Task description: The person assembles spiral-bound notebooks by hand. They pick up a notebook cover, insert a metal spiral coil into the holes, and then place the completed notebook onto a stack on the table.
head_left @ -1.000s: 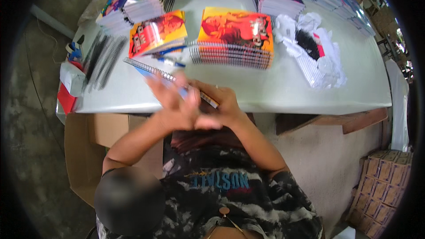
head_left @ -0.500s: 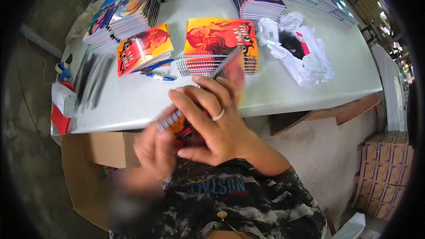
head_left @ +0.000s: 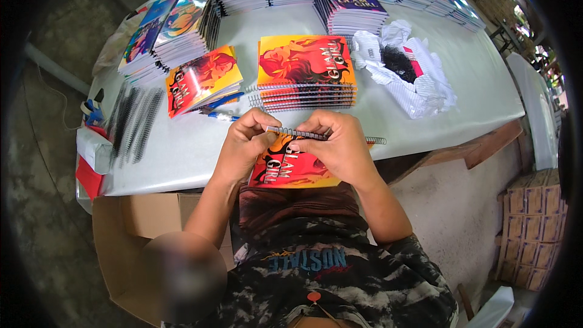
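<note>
Held over the near edge of the pale desk (head_left: 425, 85): spiral-bound notebook (head_left: 291, 167) with an orange-and-red cover, spine uppermost and cover facing the camera, its lower part hanging past the desk edge above the lap. Left hand (head_left: 243, 143) closed on the left end of the metal spiral binding (head_left: 303, 133), fingertips curled over the coil. Right hand (head_left: 343, 146) closed on the coil just right of centre, thumb and forefinger pinching the wire; both hands almost touching along the spine. Free end of the coil projecting to the right beyond the right hand, level with the desk edge. Directly behind the hands, on the desk: stack of matching notebooks (head_left: 303, 73), coils toward the viewer. To its left, a single tilted notebook (head_left: 203, 79) of the same cover lying over blue pens (head_left: 221, 115). Farther left, a row of loose black binding coils (head_left: 130, 121) laid side by side near the desk's left end. To the right of the stack, crumpled white wrapping (head_left: 419, 85) around something dark. Along the far side, rows of stacked notebooks with purple and blue covers (head_left: 352, 6). Below the desk at left, an open cardboard box (head_left: 121, 249).
</note>
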Motion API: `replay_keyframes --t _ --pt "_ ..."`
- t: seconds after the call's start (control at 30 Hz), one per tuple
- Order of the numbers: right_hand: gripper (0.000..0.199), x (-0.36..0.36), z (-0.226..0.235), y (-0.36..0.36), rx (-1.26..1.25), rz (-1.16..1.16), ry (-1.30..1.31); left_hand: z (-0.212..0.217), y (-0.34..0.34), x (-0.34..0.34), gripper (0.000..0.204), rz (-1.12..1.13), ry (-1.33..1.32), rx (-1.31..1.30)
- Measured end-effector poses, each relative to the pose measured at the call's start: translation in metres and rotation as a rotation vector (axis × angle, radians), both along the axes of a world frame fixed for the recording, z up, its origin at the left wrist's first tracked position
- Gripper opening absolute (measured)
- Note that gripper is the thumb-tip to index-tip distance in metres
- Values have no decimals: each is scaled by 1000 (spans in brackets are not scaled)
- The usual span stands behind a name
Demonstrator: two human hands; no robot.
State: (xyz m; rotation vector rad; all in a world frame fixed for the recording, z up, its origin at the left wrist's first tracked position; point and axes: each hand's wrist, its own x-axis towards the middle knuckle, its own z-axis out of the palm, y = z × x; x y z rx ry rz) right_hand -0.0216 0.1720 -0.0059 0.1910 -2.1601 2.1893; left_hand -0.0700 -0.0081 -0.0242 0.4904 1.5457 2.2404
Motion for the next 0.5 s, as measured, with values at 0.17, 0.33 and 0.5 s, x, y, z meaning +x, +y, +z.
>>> replay_keyframes --t 0.17,0.33,0.5 --pt "20 2 5 -9 377 -119 158 -1 -3 -17 16 -38 107 -36" --pt "19 3 13 -1 467 -118 165 -1 1 -21 13 -118 39 -29" --pt "23 -7 32 28 345 -373 528 12 22 -2 29 92 492 -361"
